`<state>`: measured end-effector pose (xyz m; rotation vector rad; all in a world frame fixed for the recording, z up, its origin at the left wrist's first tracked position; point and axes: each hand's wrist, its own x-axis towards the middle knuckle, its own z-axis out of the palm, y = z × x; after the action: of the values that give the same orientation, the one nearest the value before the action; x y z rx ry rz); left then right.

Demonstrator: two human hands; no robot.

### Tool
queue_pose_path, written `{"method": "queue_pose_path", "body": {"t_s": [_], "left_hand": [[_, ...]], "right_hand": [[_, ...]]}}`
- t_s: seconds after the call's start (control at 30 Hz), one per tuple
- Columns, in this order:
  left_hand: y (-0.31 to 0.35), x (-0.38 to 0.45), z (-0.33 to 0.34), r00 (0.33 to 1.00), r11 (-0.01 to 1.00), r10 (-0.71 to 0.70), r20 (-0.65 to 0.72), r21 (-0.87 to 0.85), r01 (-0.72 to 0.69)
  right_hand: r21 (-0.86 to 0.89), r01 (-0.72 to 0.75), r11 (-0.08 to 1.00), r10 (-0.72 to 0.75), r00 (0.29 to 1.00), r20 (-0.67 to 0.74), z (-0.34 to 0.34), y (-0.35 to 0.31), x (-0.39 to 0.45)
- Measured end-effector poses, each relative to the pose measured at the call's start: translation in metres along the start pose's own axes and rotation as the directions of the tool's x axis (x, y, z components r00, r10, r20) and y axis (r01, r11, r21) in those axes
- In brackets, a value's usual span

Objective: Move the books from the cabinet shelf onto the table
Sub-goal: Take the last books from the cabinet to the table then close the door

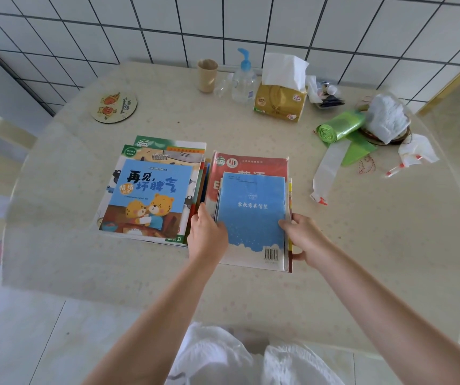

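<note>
Now two book stacks on table (362,245), side by side: left stack (151,195) topped by bear book, right stack (251,218) topped by blue book. Left hand (206,237) and right hand (303,240) gripping right stack at near corners, fingers curled round its edges. Behind: one tissue box (280,102) with tissue sticking out, one pump bottle (243,81), one cup (207,75), contents hidden.

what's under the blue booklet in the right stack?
Under the blue booklet a red-covered book shows at the top, with yellow page edges on the right. How many more books lie below is hidden.
</note>
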<state>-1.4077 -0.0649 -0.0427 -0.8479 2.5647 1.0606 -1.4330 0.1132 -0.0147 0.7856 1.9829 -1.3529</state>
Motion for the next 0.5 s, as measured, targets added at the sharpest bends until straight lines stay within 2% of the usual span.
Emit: {"method": "queue_pose_path", "body": {"t_s": [0.27, 0.5], "left_hand": [[-0.001, -0.009, -0.004, 0.998, 0.997, 0.004, 0.056, -0.077, 0.0], [-0.003, -0.024, -0.008, 0.998, 0.991, 0.048, 0.03, -0.128, -0.044]], "right_hand": [[-0.139, 0.048, 0.989, -0.046, 0.999, 0.015, 0.002, 0.028, 0.028], [-0.174, 0.144, 0.974, -0.14, 0.989, 0.039, -0.004, 0.015, -0.026]]}}
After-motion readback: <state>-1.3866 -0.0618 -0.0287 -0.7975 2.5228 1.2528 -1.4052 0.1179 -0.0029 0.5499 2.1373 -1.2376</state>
